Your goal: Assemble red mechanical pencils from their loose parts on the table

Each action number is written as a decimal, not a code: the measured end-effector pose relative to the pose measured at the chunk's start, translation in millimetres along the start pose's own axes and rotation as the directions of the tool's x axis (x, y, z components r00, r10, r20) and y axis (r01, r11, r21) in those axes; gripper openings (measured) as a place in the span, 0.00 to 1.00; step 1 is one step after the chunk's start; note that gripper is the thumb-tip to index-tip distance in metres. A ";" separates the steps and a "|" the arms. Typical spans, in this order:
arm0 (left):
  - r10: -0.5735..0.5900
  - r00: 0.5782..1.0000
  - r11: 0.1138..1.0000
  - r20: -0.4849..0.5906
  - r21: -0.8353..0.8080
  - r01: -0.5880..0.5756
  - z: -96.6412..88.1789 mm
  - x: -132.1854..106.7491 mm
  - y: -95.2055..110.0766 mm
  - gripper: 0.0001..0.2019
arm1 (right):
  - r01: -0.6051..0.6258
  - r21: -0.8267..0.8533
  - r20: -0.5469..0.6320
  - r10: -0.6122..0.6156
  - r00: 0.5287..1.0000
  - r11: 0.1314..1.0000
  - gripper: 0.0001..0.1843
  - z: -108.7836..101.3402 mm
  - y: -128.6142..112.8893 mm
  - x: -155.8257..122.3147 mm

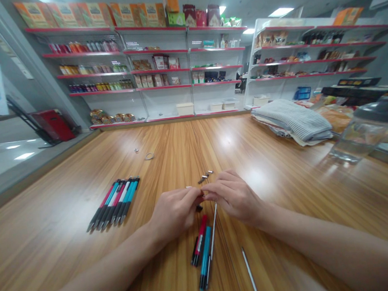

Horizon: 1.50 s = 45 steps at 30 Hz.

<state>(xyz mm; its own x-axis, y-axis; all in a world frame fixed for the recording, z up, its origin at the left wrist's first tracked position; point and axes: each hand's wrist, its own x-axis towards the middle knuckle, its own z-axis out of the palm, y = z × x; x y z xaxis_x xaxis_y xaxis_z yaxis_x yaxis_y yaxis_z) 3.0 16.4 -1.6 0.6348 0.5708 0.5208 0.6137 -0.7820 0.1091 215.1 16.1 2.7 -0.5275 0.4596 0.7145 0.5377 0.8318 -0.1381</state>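
My left hand (177, 208) and my right hand (235, 196) meet over the middle of the wooden table, fingertips pinched together. Whatever sits between them is mostly hidden; a small dark piece (199, 208) shows below the left fingers. Just under the hands lie a pink pen barrel (200, 240) and a blue pen barrel (205, 257). A thin pen refill (214, 232) lies alongside the blue barrel, reaching up to the right fingers. Another refill (250, 274) rests nearer me, to the right. Several small metal pen tips (205, 177) are scattered just beyond the fingers.
To the left, several pens (114, 204) in pink, blue and white lie in a row. A metal ring (149, 156) sits farther back. Folded cloths (293, 118) and a clear jar (356, 133) stand at the right. Stocked shelves (160, 71) rise behind the table (89, 263).
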 end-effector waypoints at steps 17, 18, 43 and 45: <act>-0.088 0.994 0.994 -0.060 -0.068 0.084 1.3 -4.3 -5.1 0.08 | -0.275 -0.432 0.272 0.415 0.868 0.859 0.07 -11.5 6.5 1.6; -0.078 0.995 0.995 -0.064 -0.067 0.073 0.7 -4.2 -5.0 0.08 | -0.287 -0.432 0.257 0.421 0.870 0.855 0.07 -12.0 7.3 1.9; -0.128 0.991 0.992 -0.033 -0.022 0.127 -0.3 -3.8 -4.0 0.06 | -0.360 0.420 -0.067 0.425 0.903 0.833 0.08 -1.3 4.0 -5.6; -0.134 0.990 0.991 -0.033 -0.022 0.134 -0.4 -3.9 -3.9 0.06 | -0.353 0.419 -0.072 0.418 0.906 0.837 0.07 -1.0 3.6 -6.5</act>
<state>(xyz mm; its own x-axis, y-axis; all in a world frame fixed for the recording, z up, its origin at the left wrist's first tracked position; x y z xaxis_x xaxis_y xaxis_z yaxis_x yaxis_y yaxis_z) -2.0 17.1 -3.7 0.5309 0.6623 0.5287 0.6824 -0.7041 0.1967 221.1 15.8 -1.7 -0.2059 0.7416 0.6385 0.3603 0.6641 -0.6551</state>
